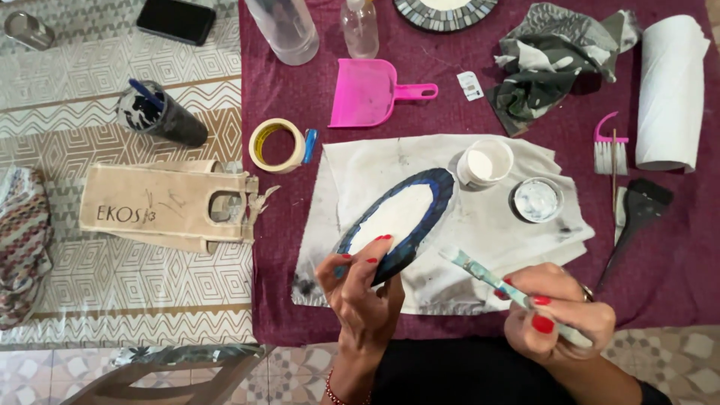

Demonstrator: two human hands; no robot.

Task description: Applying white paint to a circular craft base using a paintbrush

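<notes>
Oval mosaic piece point(397, 221) tilted up over the white cloth point(480, 225) near the desk's front edge, pinched at its lower end by the left hand point(360, 289), thumb on top and fingers beneath, likely to present the rim. Paint-flecked brush point(487, 277) gripped in the clenched right hand point(559, 311), tip just beside the oval, paint pots point(510, 187) within reach.

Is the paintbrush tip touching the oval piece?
Apart. The head view shows white cloth between the paintbrush tip and the oval piece.
</notes>
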